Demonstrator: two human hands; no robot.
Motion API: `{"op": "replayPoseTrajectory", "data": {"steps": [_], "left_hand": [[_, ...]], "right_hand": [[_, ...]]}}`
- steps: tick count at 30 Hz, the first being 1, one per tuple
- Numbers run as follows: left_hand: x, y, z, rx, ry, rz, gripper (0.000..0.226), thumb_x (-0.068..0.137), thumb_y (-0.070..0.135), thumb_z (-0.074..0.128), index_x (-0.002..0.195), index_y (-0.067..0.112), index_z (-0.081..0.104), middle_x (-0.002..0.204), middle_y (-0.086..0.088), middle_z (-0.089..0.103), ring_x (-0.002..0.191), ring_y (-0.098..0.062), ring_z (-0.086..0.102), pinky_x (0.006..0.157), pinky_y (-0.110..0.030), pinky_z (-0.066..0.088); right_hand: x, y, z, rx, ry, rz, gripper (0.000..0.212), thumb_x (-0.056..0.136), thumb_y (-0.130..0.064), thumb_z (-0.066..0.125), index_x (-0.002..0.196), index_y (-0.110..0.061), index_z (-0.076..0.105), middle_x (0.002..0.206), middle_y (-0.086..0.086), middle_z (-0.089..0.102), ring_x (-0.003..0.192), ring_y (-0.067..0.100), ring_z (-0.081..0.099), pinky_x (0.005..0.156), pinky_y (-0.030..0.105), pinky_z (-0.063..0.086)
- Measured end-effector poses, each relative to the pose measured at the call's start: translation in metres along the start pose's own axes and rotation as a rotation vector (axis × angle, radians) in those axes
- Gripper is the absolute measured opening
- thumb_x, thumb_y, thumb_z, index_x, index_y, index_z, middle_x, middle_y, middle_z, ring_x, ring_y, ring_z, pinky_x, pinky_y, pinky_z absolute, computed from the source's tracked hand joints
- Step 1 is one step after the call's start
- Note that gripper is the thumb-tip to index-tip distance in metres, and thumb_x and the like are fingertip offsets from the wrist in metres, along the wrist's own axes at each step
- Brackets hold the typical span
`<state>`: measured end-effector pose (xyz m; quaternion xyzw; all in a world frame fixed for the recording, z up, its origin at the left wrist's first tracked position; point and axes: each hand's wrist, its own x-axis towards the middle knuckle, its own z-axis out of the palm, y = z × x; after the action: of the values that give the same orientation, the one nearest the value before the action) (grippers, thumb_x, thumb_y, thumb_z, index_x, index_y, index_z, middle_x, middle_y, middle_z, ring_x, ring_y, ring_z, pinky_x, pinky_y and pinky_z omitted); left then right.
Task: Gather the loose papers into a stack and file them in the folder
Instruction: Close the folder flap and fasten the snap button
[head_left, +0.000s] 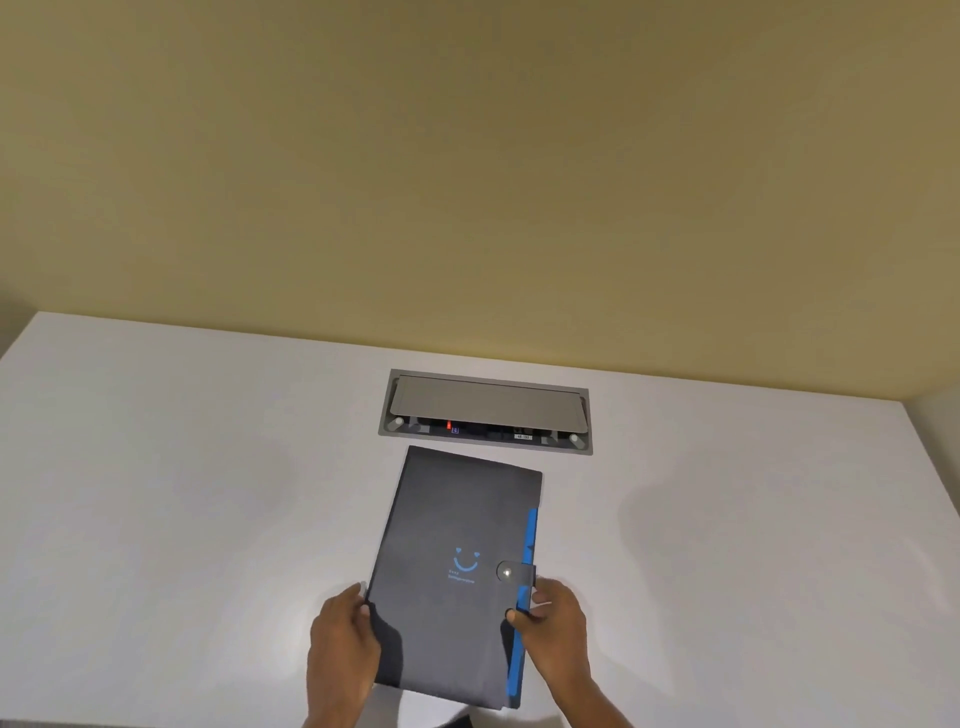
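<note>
A dark grey, rectangular folder with a blue smiley print (457, 566) is lying closed on the white table (182, 493), its snap-button strap (514, 572) fastened over the right edge; blue tabbed dividers (527, 561) are showing along that edge. The left hand (340, 644) is gripping the folder's lower left edge, fingers curled onto the cover; the right hand (558, 629) is pinching the lower right edge — thumb on top, just below the strap. Just beyond the folder's far end, a grey metal cable box with its lid raised (485, 410) is sitting recessed in the table — near the yellow wall (467, 156).
</note>
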<state>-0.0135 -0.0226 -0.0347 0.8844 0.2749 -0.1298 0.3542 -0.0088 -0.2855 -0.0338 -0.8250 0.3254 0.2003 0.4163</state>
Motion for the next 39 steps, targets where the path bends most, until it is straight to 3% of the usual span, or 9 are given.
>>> {"op": "replayPoseTrajectory", "data": {"steps": [3,8,13,17,23,26,30,33,39], "left_hand": [[-0.002,-0.002,-0.005,0.063,0.017,-0.054,0.032,0.099,0.013,0.061,0.13,0.012,0.069,0.128,-0.014,0.068,0.121,-0.04,0.061,0.094,-0.055,0.053],[0.012,-0.024,-0.033,0.096,0.094,-0.199,0.033,0.1,0.03,0.062,0.127,0.013,0.07,0.127,-0.018,0.067,0.118,-0.045,0.061,0.094,-0.062,0.052],[0.033,-0.069,-0.074,0.07,0.157,-0.322,0.029,0.101,0.035,0.056,0.118,0.021,0.073,0.118,-0.015,0.071,0.11,-0.045,0.063,0.094,-0.062,0.052],[0.061,-0.091,-0.104,0.01,0.277,-0.382,0.028,0.101,0.033,0.055,0.117,0.019,0.074,0.113,-0.016,0.074,0.106,-0.046,0.064,0.094,-0.064,0.048],[0.122,-0.084,-0.143,-0.046,0.357,-0.352,0.031,0.102,0.032,0.051,0.116,0.018,0.074,0.112,-0.019,0.073,0.106,-0.049,0.063,0.091,-0.062,0.049],[0.157,-0.07,-0.155,-0.082,0.353,-0.285,0.035,0.103,0.033,0.047,0.118,0.015,0.074,0.113,-0.022,0.073,0.107,-0.05,0.063,0.09,-0.06,0.051],[0.195,-0.048,-0.165,-0.205,0.262,-0.135,0.045,0.102,0.037,0.037,0.098,0.007,0.07,0.099,-0.024,0.071,0.096,-0.049,0.064,0.088,-0.058,0.057],[0.217,-0.033,-0.167,-0.257,0.237,-0.093,0.039,0.107,0.031,0.04,0.107,0.006,0.07,0.104,-0.022,0.072,0.099,-0.045,0.065,0.092,-0.056,0.057],[0.244,-0.017,-0.168,-0.333,0.174,-0.085,0.039,0.107,0.031,0.04,0.099,0.004,0.068,0.1,-0.02,0.071,0.099,-0.043,0.065,0.093,-0.055,0.055]], "right_hand": [[-0.008,-0.007,0.014,0.024,-0.021,-0.017,0.033,0.082,-0.015,0.088,0.105,-0.021,0.065,0.105,0.001,0.075,0.09,0.016,0.074,0.062,0.006,0.048],[-0.026,-0.035,0.051,0.042,-0.119,-0.086,0.023,0.085,-0.015,0.082,0.105,-0.019,0.072,0.095,-0.008,0.074,0.084,0.014,0.073,0.062,0.001,0.051],[-0.04,-0.076,0.096,0.103,-0.262,-0.124,0.04,0.088,-0.018,0.083,0.124,-0.023,0.066,0.118,-0.003,0.071,0.098,0.018,0.074,0.073,0.009,0.058],[-0.044,-0.118,0.126,0.144,-0.352,-0.162,0.049,0.087,-0.018,0.085,0.127,-0.03,0.06,0.122,-0.006,0.067,0.094,0.011,0.071,0.071,0.009,0.057],[-0.032,-0.18,0.157,0.214,-0.441,-0.175,0.072,0.088,-0.021,0.086,0.146,-0.034,0.046,0.139,-0.008,0.058,0.129,0.019,0.061,0.103,0.032,0.057],[-0.016,-0.208,0.162,0.243,-0.459,-0.186,0.079,0.087,-0.023,0.086,0.152,-0.032,0.042,0.151,-0.003,0.054,0.135,0.021,0.056,0.106,0.036,0.055],[0.006,-0.235,0.163,0.314,-0.439,-0.179,0.091,0.086,-0.024,0.088,0.16,-0.026,0.034,0.163,0.002,0.045,0.147,0.028,0.047,0.114,0.045,0.05],[0.02,-0.249,0.16,0.319,-0.425,-0.189,0.092,0.088,-0.027,0.086,0.162,-0.027,0.031,0.167,0.002,0.039,0.151,0.029,0.043,0.117,0.047,0.046],[0.039,-0.263,0.162,0.303,-0.414,-0.205,0.09,0.09,-0.029,0.084,0.162,-0.029,0.031,0.171,0.002,0.034,0.154,0.029,0.04,0.119,0.048,0.043]]}}
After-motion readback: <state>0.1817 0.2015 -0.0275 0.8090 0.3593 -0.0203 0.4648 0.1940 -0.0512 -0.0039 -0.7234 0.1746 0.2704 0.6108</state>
